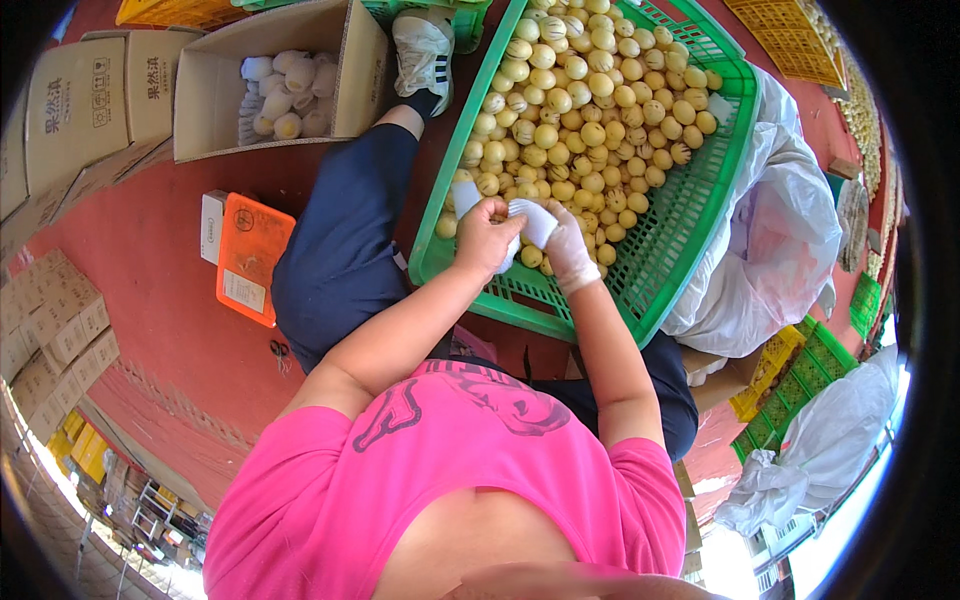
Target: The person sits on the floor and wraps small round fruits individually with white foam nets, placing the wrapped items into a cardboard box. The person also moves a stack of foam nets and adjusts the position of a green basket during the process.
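Note:
My bare left hand (480, 238) pinches a white foam net sleeve (534, 223) over the near part of a green plastic crate (429, 251). My right hand (571, 251), in a thin whitish glove, holds the same sleeve from the other side. A second white piece (510, 255) shows below my left fingers; whether a fruit is inside cannot be made out. Under and beyond both hands lies a heap of yellow pepino melons (581, 127), some with dark stripes. Another loose white foam sleeve (465, 196) rests on the fruit just left of my left hand.
An open cardboard box (214, 97) at upper left holds several foam-wrapped fruits (289, 94). My shoe (424, 60) is beside it. An orange scale (251, 255) and scissors (280, 349) lie on the red floor (165, 300). A large plastic bag (780, 225) stands right of the crate.

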{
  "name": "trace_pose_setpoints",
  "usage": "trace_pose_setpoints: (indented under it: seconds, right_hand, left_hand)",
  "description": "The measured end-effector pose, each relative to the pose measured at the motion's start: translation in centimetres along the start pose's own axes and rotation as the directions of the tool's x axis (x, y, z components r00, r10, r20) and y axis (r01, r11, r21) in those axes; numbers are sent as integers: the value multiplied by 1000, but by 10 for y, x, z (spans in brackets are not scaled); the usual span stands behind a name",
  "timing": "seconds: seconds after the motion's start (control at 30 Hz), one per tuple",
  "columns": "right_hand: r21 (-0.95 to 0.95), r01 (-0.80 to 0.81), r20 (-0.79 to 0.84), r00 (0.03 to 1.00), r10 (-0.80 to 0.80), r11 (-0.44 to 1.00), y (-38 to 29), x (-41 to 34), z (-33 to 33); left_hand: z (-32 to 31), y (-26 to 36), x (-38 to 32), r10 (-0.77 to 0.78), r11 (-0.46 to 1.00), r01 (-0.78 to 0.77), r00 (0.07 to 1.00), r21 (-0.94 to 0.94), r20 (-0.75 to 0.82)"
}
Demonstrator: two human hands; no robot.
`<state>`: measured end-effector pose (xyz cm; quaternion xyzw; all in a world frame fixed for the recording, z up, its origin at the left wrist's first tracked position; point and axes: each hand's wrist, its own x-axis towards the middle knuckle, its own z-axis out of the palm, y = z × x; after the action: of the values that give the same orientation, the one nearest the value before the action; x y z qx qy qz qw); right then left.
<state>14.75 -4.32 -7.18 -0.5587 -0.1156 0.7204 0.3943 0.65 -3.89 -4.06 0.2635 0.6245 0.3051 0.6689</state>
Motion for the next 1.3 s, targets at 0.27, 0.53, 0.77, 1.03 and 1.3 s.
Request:
trace_pose_setpoints:
  seconds: [0.27, 0.53, 0.77, 1.03, 1.3]
  right_hand:
    - [-916, 120, 50, 981, -189, 382, 31, 83, 22]
    - [213, 67, 204, 973, -111, 975, -33, -3, 34]
    - [271, 377, -177, 924, -339, 885, -20, -40, 54]
    - [340, 142, -149, 984, -96, 929, -25, -37, 30]
    - [314, 208, 194, 941, -277, 926, -5, 45, 41]
  left_hand:
    - [6, 11, -8, 82, 944, -78, 997, -321, 0]
    - [3, 33, -8, -140, 680, 345, 927, -648, 347]
    - [9, 14, -10, 21, 897, 35, 992, -442, 121]
    - [9, 8, -11, -8, 916, 55, 993, -399, 119]
    - [-6, 75, -19, 260, 931, -253, 966, -262, -7]
